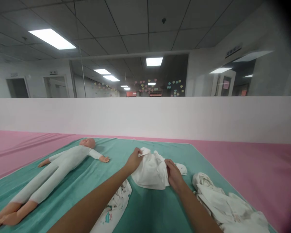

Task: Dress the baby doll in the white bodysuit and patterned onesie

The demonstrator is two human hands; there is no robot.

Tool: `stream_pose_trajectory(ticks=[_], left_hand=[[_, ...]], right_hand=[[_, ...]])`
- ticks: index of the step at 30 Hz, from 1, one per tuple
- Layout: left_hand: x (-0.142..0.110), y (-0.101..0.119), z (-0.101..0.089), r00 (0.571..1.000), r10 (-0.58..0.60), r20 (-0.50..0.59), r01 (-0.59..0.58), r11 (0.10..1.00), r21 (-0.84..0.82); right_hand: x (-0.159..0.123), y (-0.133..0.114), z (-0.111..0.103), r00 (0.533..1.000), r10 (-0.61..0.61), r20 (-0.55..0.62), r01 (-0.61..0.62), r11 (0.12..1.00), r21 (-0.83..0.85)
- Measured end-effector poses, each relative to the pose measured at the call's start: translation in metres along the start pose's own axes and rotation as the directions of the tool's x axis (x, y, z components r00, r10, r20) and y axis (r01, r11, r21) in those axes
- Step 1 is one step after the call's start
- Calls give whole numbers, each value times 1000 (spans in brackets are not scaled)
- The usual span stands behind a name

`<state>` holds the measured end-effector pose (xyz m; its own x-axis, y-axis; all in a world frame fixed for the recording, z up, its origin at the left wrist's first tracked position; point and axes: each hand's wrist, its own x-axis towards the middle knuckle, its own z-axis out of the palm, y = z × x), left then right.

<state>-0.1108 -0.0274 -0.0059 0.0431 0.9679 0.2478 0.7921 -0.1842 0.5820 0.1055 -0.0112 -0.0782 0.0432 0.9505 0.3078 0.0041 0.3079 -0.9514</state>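
A small white garment [152,170] lies on the teal sheet [145,207] in front of me. My left hand [134,160] pinches its upper left corner, fingers closed on the cloth. My right hand [174,174] rests on the garment's right side, fingers pressed on the fabric. To the left a baby doll [58,170] in a white bodysuit lies on its back, arms spread, head toward the far wall.
A patterned white cloth [115,207] lies under my left forearm. A crumpled pile of white clothes [229,202] sits at the right. Pink bedding [252,161] surrounds the teal sheet. A low white partition [145,118] runs across behind.
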Motion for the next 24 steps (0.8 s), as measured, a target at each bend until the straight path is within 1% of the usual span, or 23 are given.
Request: stream_pose_trajectory(ticks=[1,2,3,4,5,7,9,10,12,15,17,19,20,21,22,24], left_hand=[[-7,17,1,988,128,83,-105,964,-244],[-15,32,2,960,244,134,-164,885,-436],[-22,45,2,926,337,170,-203,826,-526],[-29,54,3,907,384,171,-241,807,-539],[-35,60,4,907,397,138,-279,816,-507],[-44,65,5,925,379,32,-336,853,-399],[-49,62,2,943,326,-69,-330,880,-343],[-52,60,-2,952,292,-92,-306,885,-350],[-59,58,-17,969,228,-96,-248,883,-398],[-73,59,-54,988,130,-86,-156,865,-477],[-83,56,-82,998,32,-62,-60,844,-533],[-92,45,-107,999,-32,36,47,830,-556],[-97,37,-116,995,-49,85,87,849,-521],[-102,26,-122,991,-62,120,110,888,-447],[-107,15,-125,986,-76,147,122,934,-335],[-117,-9,-118,976,-52,212,79,990,-120]], right_hand=[[-6,-11,5,996,19,86,-39,969,243],[-13,-23,9,988,41,146,-103,892,441],[-19,-34,12,972,63,225,-179,816,549],[-26,-44,14,953,78,294,-247,762,598],[-32,-52,15,940,89,328,-286,731,620],[-44,-65,16,931,96,352,-313,705,636],[-53,-73,18,927,85,364,-319,688,652],[-58,-75,20,918,74,390,-332,681,653],[-63,-77,24,882,37,470,-373,667,645],[-65,-75,27,819,-36,573,-415,653,634],[-62,-67,27,797,-24,603,-434,672,600],[-57,-53,27,796,58,602,-458,708,538],[-55,-44,27,800,112,589,-472,724,504],[-54,-36,28,801,165,575,-488,735,470],[-53,-28,29,798,211,565,-505,745,436],[-52,-17,32,783,258,566,-524,765,376]])
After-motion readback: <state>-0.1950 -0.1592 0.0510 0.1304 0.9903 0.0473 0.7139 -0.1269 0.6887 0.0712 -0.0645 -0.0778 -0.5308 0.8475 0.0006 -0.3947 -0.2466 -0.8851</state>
